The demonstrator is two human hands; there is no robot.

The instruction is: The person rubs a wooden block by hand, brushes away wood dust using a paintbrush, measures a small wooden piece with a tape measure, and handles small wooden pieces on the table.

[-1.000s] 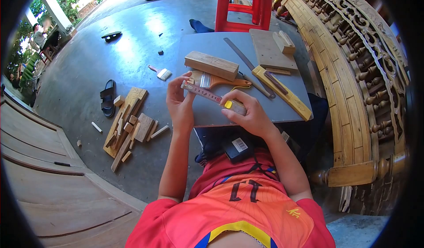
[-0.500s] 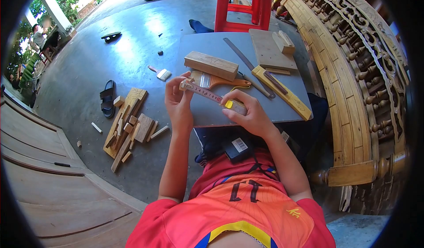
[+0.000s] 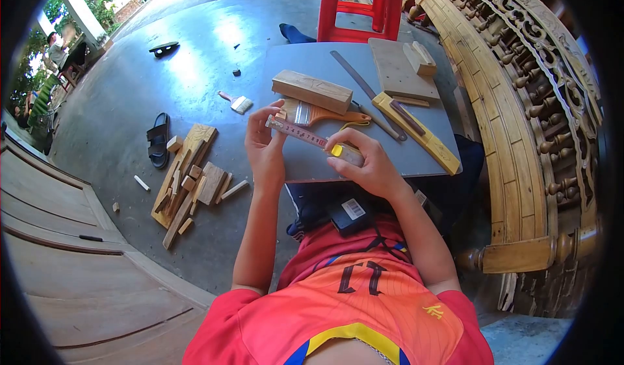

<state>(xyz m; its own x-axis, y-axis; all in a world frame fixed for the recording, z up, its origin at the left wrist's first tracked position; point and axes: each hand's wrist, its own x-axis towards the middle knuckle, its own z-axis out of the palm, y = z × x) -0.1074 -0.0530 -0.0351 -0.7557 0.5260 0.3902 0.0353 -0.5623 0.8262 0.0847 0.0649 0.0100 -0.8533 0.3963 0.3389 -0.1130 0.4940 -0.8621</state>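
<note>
My right hand (image 3: 367, 162) is closed around a tape measure (image 3: 348, 155) with a yellow button. Its blade (image 3: 302, 135), marked with numbers, reaches out to my left hand (image 3: 265, 145). The left fingers pinch a small wooden piece (image 3: 281, 114) right by the blade's end; most of that piece is hidden. Just beyond the blade, a wide paintbrush (image 3: 318, 116) with an orange handle lies on the grey tabletop (image 3: 305, 167). A wooden block (image 3: 312, 91) rests partly over the brush.
On the tabletop's right are a hand saw (image 3: 416, 134), a thin tool (image 3: 383, 124) and a board (image 3: 400, 72). Wood offcuts (image 3: 185, 183), a sandal (image 3: 158, 141) and a small brush (image 3: 235, 102) lie on the floor. A red stool (image 3: 328, 14) and carved wooden bench (image 3: 497, 124) stand nearby.
Both hands keep nearly the same places, with the blade still stretched between them. The left hand and blade end have shifted very slightly; the view has tilted a little.
</note>
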